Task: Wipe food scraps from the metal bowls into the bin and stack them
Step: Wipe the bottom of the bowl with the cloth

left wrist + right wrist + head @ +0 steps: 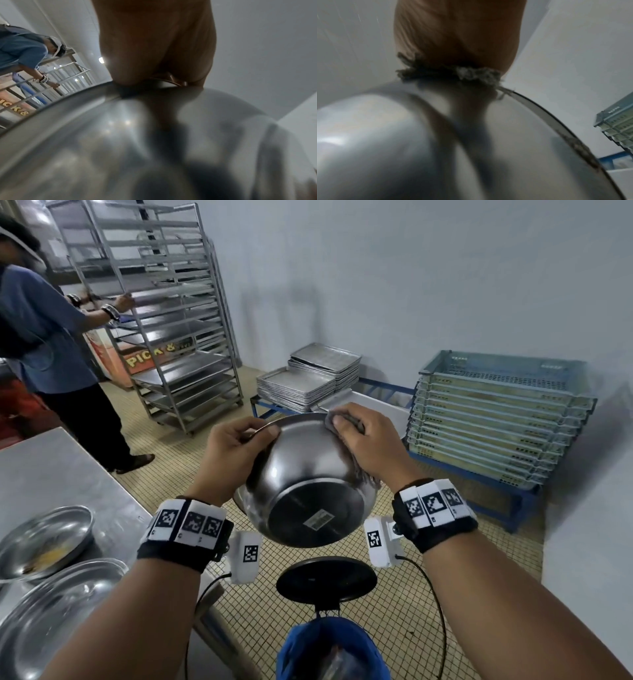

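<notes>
A metal bowl is held tilted in the air, its base with a barcode sticker facing me, its mouth turned away. My left hand grips the bowl's rim on the left; the bowl fills the left wrist view. My right hand holds a grey cloth pressed over the rim on the right, and the cloth's frayed edge shows against the bowl. Below stands the bin with a blue liner and a raised black lid.
A steel table on the left carries two more metal bowls, the farther one with scraps inside. Stacked trays and crates line the far wall. Another person stands at a tray rack.
</notes>
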`<state>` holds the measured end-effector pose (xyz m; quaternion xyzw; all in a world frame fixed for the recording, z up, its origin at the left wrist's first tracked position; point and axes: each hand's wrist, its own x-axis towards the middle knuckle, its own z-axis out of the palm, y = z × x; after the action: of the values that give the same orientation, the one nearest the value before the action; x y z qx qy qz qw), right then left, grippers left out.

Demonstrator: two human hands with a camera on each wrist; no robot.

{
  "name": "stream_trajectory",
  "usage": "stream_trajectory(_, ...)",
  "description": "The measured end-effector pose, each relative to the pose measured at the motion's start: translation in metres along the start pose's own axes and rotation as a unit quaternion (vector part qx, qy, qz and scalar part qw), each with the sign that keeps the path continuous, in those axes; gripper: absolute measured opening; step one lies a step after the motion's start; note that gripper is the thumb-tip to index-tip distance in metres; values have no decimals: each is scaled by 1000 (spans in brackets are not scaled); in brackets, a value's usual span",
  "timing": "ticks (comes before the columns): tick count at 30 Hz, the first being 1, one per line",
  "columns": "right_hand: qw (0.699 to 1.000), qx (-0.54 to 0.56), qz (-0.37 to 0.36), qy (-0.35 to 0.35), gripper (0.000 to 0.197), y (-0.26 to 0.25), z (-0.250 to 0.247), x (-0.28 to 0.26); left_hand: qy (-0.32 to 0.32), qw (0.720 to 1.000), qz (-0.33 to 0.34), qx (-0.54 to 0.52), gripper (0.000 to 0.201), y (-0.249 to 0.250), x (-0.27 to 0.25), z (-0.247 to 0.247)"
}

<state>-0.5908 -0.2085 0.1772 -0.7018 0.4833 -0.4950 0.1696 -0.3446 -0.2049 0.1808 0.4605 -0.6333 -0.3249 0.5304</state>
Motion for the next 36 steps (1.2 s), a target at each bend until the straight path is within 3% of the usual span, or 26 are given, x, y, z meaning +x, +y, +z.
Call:
stream_trajectory(3,990,110,83,37,18,21,-5,-9,44,997,-8,-60,14,1,-4,-3)
stream_trajectory(6,988,105,109,40,19,27,-5,-13,51,997,-16,-63,13,-2,-10,-2)
stream_trajectory(12,999,-33,-11,-38,15,-3,7,3,3,1000,-1,-4,5,-6,-11,17)
stream_trajectory(19,996,41,79,6,13,21,1,-14,45,997,-24,-55,9,-14,-22,9)
stream_trajectory(23,996,-65,-12,-64,15,-8,11,-6,-3,1000,-23,-20,6,-13,-23,21)
stream_trajectory(25,994,-82,-36,-61,16,-11,12,-4,-6,1000,-25,-19,6,-13,-22,21)
stream_trajectory(31,987,105,121,17,16,31,-6,-20,62,990,-47,-115,10,-22,-28,5)
stream_trajectory(34,987,112,117,15,16,31,-6,-20,32,996,-40,-68,19,-27,-28,4)
stream_trajectory(36,993,72,90,8,15,24,-8,-16,-6,1000,-19,-11,13,-22,-25,2)
